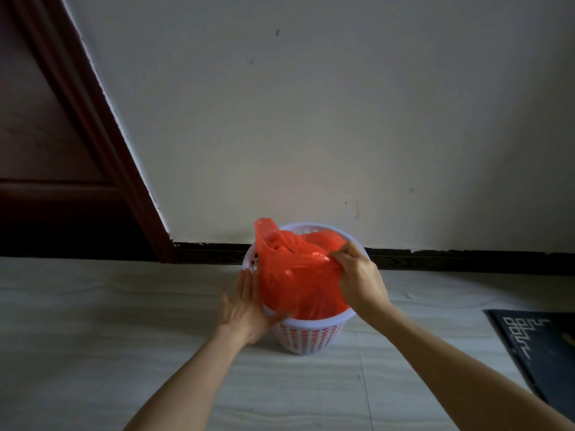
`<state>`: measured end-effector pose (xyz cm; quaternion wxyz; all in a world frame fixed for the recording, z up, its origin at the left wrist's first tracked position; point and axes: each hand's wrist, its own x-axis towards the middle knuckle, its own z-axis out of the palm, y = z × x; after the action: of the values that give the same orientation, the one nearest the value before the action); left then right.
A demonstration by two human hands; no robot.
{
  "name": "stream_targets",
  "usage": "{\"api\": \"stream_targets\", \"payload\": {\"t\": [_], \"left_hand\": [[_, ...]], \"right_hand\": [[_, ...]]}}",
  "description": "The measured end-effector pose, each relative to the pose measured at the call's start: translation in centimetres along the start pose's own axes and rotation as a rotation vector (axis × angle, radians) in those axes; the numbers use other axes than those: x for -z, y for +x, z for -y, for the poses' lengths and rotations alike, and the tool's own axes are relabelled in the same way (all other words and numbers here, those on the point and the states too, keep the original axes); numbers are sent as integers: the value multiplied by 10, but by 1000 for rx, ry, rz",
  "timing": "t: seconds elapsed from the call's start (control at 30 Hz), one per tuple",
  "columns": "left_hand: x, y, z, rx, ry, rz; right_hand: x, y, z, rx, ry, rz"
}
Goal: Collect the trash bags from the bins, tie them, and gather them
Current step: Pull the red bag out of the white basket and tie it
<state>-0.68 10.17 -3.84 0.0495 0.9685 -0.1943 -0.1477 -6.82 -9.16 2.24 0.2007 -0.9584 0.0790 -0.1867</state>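
A white perforated plastic bin (pixel 306 334) stands on the tiled floor against the wall. A red-orange trash bag (pixel 298 275) sits in it, its top bunched up above the rim, one handle loop sticking up at the back left. My right hand (pixel 357 275) pinches the bag's right edge over the rim. With its fingers straight, my left hand (pixel 245 306) lies flat against the bin's left rim and the bag's side.
A dark wooden door and frame (pixel 77 150) stand to the left. The white wall (pixel 342 119) with a dark skirting is right behind the bin. A dark doormat (pixel 535 346) lies on the floor at the right.
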Motion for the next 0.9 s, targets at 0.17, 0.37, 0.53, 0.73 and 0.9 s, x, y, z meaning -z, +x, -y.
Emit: {"api": "stream_targets", "payload": {"t": [0.17, 0.37, 0.53, 0.73, 0.9], "left_hand": [[-7, -2, -22, -28, -120, -2], [-12, 6, -26, -42, -149, -17], [-7, 15, -22, -67, -168, -18], [7, 15, -30, -110, -46, 49], [10, 14, -34, -103, 4, 80]], "right_hand": [[12, -4, -25, -293, 237, -175], [28, -16, -47, -386, 22, -103], [48, -11, -55, 359, -683, 228], [44, 2, -42, 249, -777, 475], [27, -5, -38, 195, -678, 455]]}}
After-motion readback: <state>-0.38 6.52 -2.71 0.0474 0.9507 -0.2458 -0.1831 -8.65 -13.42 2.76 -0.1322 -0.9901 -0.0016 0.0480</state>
